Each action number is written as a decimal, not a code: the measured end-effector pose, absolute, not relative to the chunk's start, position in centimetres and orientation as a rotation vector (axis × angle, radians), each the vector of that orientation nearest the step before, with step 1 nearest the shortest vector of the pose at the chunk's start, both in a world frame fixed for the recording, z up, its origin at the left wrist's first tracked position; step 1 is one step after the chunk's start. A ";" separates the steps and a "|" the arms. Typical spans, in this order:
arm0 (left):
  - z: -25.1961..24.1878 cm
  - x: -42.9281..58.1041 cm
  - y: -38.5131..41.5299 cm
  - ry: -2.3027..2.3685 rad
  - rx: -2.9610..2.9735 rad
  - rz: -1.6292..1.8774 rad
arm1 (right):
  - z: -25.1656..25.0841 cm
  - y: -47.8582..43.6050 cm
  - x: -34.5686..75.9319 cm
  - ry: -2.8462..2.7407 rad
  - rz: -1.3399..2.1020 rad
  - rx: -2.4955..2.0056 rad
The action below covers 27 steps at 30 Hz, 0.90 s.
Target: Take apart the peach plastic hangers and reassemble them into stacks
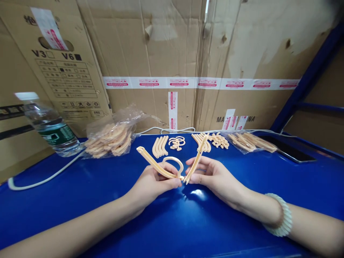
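Observation:
My left hand (158, 178) is closed on a long curved beige plastic strip (150, 159), with a beige C-shaped plastic ring (177, 160) at the strip's lower end. Between thumb and fingers, my right hand (208, 172) grips a second curved beige strip (197, 157), tilted upward. The lower ends of the two strips meet or nearly meet between my hands; whether they are joined I cannot tell. Behind them lie a row of curved strips (160, 146), several rings (177, 140), more strips (205, 144) and a pile of small beige pieces (219, 140).
Clear bags of beige parts lie left (110, 139) and right (251, 141) on the blue table (107, 222). A water bottle (51, 125) stands at left, a phone (291, 150) lies at right. A white cable (45, 181) runs along the back, before cardboard (150, 46).

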State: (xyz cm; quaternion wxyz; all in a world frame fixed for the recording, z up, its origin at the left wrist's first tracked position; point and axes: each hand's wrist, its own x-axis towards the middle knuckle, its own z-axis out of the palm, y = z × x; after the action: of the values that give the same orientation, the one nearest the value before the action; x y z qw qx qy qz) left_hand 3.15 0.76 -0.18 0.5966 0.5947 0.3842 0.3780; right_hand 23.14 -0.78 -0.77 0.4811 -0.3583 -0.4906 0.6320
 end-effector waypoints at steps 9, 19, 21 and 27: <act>0.5 3.5 0.2 0.907 1.441 0.848 | -0.8 -0.5 23.5 -1.204 1.505 -0.887; -0.1 3.6 0.4 0.893 1.441 0.827 | -0.5 -0.9 23.4 -1.403 1.430 -0.889; -0.1 3.6 0.3 0.890 1.439 0.826 | -0.5 -0.9 23.4 -1.429 1.404 -0.897; -0.3 3.7 0.0 0.910 1.409 0.828 | -0.5 -1.2 23.5 -1.478 1.347 -0.929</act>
State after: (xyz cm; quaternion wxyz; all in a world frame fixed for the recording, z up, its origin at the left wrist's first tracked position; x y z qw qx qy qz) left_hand 3.67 -0.02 -0.28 0.5936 0.6062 0.3913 0.3564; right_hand 23.53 -1.19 -0.49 0.4515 -0.3760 -0.5980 0.5451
